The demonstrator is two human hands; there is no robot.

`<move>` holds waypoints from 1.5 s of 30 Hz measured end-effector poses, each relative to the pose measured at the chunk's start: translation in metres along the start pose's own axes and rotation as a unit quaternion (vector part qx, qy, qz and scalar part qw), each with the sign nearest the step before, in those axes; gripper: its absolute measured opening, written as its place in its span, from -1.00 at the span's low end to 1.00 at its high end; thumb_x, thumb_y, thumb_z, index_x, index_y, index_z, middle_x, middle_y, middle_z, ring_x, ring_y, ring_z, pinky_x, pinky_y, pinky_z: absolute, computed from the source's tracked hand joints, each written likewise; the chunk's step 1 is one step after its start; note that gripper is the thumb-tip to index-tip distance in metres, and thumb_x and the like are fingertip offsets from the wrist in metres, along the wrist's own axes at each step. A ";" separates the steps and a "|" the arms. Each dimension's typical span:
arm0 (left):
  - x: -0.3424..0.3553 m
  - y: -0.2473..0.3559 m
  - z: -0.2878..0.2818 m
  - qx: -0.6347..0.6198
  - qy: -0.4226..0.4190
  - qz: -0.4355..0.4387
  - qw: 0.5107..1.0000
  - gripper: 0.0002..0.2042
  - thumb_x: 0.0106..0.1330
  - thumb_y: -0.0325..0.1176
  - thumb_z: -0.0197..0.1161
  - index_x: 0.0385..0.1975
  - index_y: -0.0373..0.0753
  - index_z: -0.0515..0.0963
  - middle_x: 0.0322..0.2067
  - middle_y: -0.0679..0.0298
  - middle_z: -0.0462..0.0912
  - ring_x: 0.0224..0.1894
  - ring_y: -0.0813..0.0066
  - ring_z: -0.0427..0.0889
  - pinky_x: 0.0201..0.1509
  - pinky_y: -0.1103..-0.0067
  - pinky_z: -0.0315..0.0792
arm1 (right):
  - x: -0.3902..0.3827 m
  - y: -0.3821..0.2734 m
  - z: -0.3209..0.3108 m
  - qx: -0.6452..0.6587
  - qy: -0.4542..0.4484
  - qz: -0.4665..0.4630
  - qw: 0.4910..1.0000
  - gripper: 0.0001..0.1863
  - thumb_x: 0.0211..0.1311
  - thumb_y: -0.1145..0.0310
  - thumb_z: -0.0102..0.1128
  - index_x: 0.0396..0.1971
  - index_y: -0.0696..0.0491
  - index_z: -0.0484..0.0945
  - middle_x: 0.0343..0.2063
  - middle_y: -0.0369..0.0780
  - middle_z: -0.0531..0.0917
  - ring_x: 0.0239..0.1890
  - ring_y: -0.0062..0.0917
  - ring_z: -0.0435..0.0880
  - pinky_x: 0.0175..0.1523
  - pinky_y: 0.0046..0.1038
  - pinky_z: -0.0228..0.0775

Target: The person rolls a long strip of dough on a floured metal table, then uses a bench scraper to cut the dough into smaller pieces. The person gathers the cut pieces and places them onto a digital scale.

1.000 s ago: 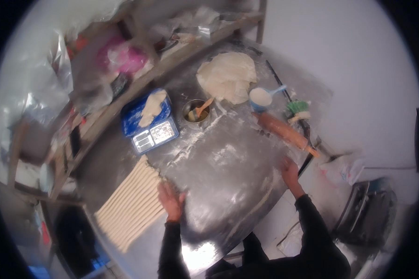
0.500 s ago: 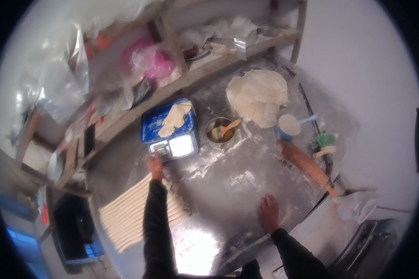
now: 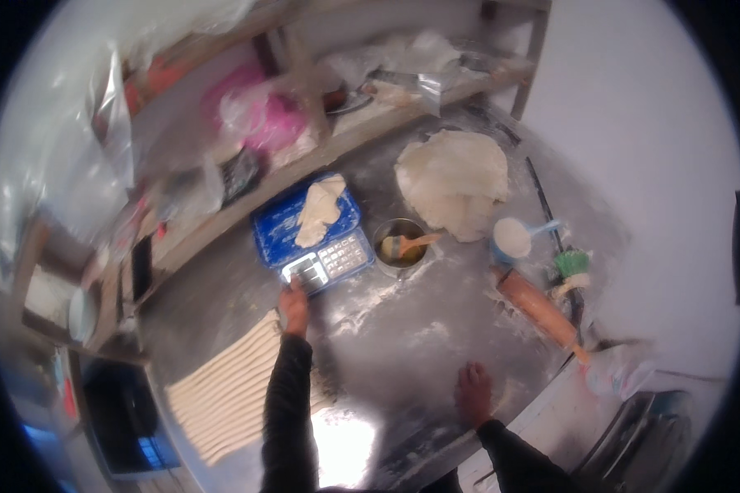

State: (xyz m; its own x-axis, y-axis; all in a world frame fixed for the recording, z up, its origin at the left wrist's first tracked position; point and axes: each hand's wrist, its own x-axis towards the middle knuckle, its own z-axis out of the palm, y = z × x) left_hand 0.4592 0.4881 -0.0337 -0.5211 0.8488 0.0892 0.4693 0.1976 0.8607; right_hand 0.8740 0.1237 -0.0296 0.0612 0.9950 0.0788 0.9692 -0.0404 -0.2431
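Note:
My left hand [image 3: 294,311] reaches forward with its fingers stretched out, their tips at the near edge of a blue digital scale [image 3: 358,246], beside its display. Across the scale's blue platform lies a flat, irregular piece of dough [image 3: 319,212]. Under and left of my left forearm, many long dough strips [image 3: 222,394] lie side by side on the table, partly hidden by the sleeve. My right hand [image 3: 474,394] rests on the floury tabletop near the front edge, fingers forward, holding nothing that I can see.
Right of the scale stands a metal pot [image 3: 400,261] with a brush [image 3: 419,241] in it. Beyond are a large dough mass [image 3: 452,181], a blue-handled cup [image 3: 512,238], a green brush [image 3: 572,262] and a wooden rolling pin [image 3: 538,308]. A cluttered shelf [image 3: 337,144] runs along the back.
The view has shifted slightly. My left hand has come a little to the right at the scale's front, and the display and keypad show more clearly. My right hand stays on the table.

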 end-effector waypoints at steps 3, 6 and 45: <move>-0.014 -0.006 0.001 -0.006 -0.024 0.031 0.999 -0.46 0.43 0.01 0.18 -0.02 -0.48 0.58 -0.18 -0.21 0.68 -0.06 -0.13 0.65 0.06 0.23 0.46 | 0.000 -0.005 -0.010 0.012 -0.005 0.010 1.000 -0.47 0.28 0.22 0.11 0.23 0.06 0.43 0.35 -0.04 0.35 0.42 -0.02 0.25 0.40 0.10 0.09; -0.011 -0.002 -0.013 0.104 0.008 0.150 0.983 -0.51 0.37 -0.07 0.25 -0.03 -0.50 0.59 -0.02 -0.22 0.63 0.06 -0.16 0.59 0.19 0.19 0.42 | 0.007 -0.001 -0.009 0.023 0.008 -0.010 1.000 -0.46 0.27 0.21 0.12 0.23 0.06 0.43 0.36 -0.03 0.35 0.42 -0.02 0.25 0.40 0.11 0.08; -0.422 0.209 0.131 -0.007 -0.352 0.235 0.906 -0.76 0.26 -0.47 0.32 -0.10 -0.39 0.64 -0.01 -0.03 0.67 -0.08 0.16 0.71 0.00 0.40 0.61 | 0.098 0.388 -0.147 0.134 0.019 0.397 0.908 -0.46 0.01 -0.14 0.41 -0.45 0.15 0.70 -0.43 0.01 0.72 -0.26 -0.08 0.75 -0.15 -0.09 0.57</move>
State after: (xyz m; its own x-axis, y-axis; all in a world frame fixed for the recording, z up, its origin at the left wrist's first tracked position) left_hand 0.8711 0.2351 0.0426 0.3202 0.9409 0.1101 0.5094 -0.2690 0.8174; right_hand 1.2915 0.1921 0.0256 0.7275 0.6585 -0.1928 0.5237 -0.7145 -0.4640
